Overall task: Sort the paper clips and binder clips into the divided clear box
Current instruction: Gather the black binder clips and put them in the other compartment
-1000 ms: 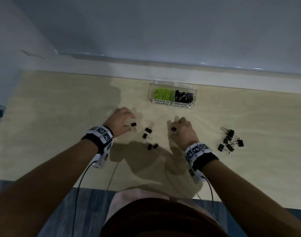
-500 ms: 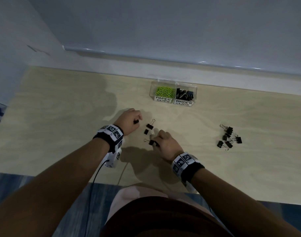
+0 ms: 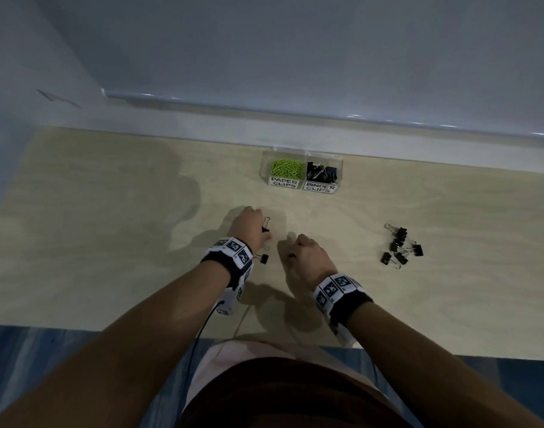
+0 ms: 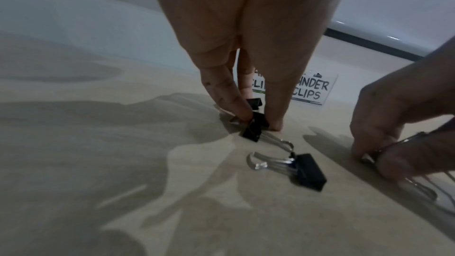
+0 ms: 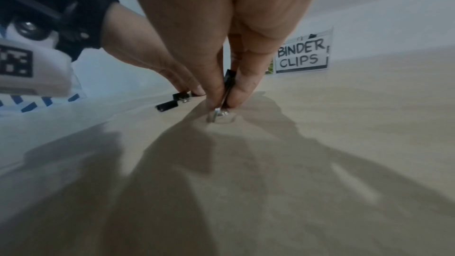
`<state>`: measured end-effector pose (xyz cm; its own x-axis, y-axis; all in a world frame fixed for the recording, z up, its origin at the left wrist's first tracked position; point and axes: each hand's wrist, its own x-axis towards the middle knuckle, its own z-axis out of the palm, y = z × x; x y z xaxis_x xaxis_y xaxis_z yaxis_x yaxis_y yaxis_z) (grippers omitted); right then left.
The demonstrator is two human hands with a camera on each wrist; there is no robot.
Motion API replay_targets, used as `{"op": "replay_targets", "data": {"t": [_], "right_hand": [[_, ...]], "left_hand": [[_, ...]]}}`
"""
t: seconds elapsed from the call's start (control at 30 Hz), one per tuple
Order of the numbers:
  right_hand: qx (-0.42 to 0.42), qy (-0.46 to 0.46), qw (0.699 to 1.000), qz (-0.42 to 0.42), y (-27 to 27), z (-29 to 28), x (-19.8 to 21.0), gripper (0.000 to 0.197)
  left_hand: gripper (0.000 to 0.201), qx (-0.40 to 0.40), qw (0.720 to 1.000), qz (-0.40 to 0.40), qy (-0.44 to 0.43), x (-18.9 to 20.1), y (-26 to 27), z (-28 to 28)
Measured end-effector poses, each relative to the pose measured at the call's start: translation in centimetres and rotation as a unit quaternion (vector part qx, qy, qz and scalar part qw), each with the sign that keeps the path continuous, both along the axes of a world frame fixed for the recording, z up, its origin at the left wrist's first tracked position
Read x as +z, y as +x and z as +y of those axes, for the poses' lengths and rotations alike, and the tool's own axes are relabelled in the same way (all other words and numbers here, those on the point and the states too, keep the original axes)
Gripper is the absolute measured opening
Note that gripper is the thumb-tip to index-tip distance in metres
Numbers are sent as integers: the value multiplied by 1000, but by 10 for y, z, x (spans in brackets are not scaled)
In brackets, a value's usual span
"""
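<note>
The divided clear box (image 3: pixel 338 163) stands at the back of the table, with green paper clips (image 3: pixel 287 167) in its left half and black binder clips (image 3: pixel 321 173) in its right half. My left hand (image 3: pixel 264 233) is down on the table and pinches a black binder clip (image 4: pixel 256 126) between finger and thumb (image 4: pixel 258 122). A second clip (image 4: pixel 255 102) shows just behind those fingers. Another binder clip (image 4: pixel 307 170) lies loose close by, near my wrist (image 3: pixel 263 258). My right hand (image 3: pixel 290 248) pinches a binder clip (image 5: pixel 229 81) upright, its wire handles touching the table.
A pile of several black binder clips (image 3: pixel 400 247) lies on the right of the wooden table (image 3: pixel 110 242). A white ledge and wall run behind the box. The table's front edge is just under my forearms.
My right hand has come left into the middle group and picked up a clip. My left hand has gone down onto another clip; fewer clips lie loose between the hands.
</note>
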<state>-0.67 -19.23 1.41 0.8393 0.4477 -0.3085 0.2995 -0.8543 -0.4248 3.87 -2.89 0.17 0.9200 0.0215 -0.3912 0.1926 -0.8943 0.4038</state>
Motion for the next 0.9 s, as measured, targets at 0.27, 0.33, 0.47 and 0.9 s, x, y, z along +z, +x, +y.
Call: {"op": "replay_targets", "data": {"t": [0.27,0.33,0.47,0.9], "right_hand": [[-185,83,979,-3,60,-33,14,2],[-231,122,965,-24,86,-37,30,2],[-270,141,949,-78,143,-37,55,6],[-112,117,985,-58,62,-27,3,30]], "left_hand": [[26,-80,994,47,54,12,19,-2],[23,-102,992,52,61,17,25,-3],[25,-148,982,82,79,29,42,-5],[21,-131,982,-76,-117,87,124,-59]]}}
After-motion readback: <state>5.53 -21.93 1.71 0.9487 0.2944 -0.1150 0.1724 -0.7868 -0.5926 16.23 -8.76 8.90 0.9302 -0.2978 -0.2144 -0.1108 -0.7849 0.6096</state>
